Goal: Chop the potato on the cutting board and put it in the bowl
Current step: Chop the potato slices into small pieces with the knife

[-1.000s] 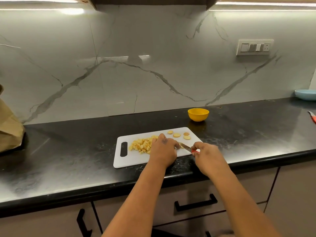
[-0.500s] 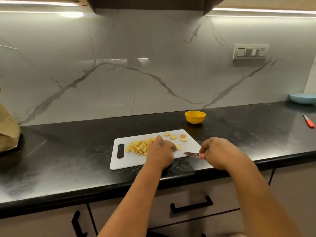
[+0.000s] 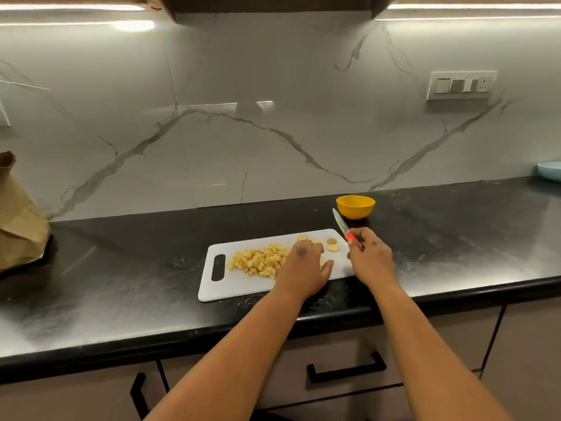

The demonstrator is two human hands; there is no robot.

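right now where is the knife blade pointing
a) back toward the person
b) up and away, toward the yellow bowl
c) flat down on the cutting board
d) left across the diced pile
b: the right hand holds the knife by its red handle, and the blade angles up and away from the cutting board, its tip near the yellow bowl and clear of the diced potato.

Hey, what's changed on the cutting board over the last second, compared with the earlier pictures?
The right hand, gripping the knife, drew it off the board toward the right, then swung the blade up; it now points toward the yellow bowl. The left hand stayed on the cutting board beside the diced potato. The potato slices lie as before.
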